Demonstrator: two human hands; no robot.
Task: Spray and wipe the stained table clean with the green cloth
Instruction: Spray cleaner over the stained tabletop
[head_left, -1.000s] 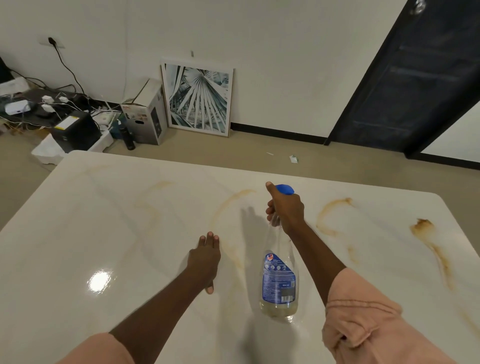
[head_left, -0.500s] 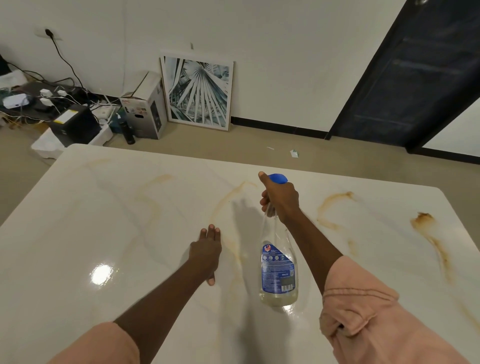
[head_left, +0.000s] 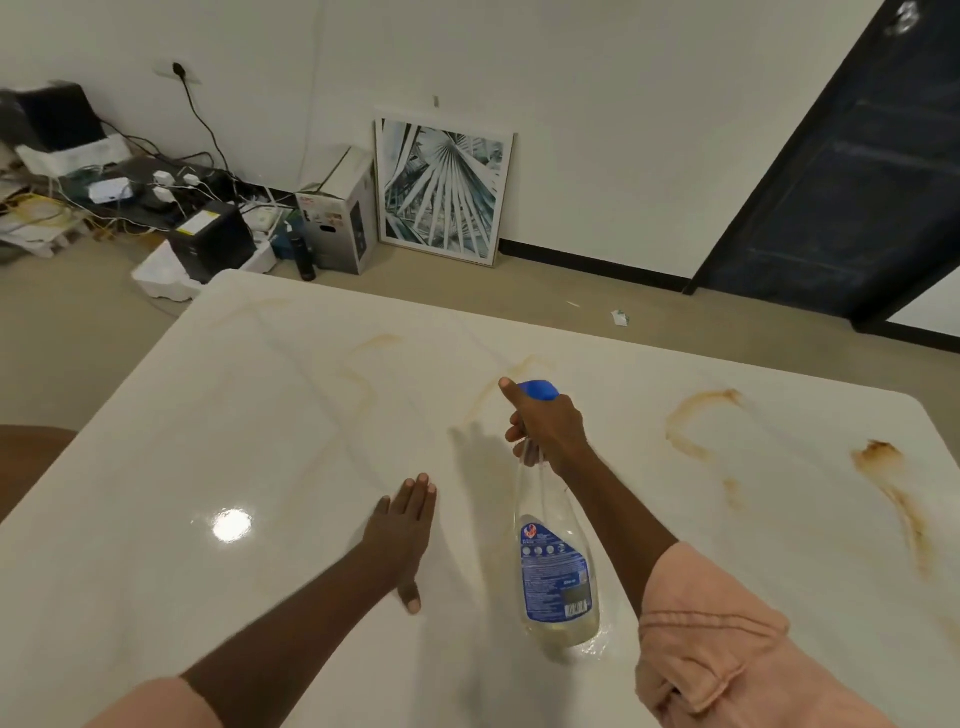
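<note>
A glossy white marble table (head_left: 182, 519) fills the lower view, with brown stains (head_left: 891, 478) on its right side and fainter streaks further left. My right hand (head_left: 545, 426) grips the blue trigger head of a clear spray bottle (head_left: 558, 577) with a blue label, held above the table's middle. My left hand (head_left: 402, 530) rests flat on the table to the left of the bottle, fingers straight. No green cloth is in view.
Beyond the table's far edge lie a framed leaf print (head_left: 444, 192), a cardboard box (head_left: 340, 213), a black unit (head_left: 210, 241) and tangled cables (head_left: 119, 192) on the floor. A dark door (head_left: 857, 171) stands at the right. A brown seat edge (head_left: 26, 457) shows at left.
The view has shifted right, so the table and floor clutter sit further right in frame. Both hands keep their places relative to each other; the bottle stays gripped.
</note>
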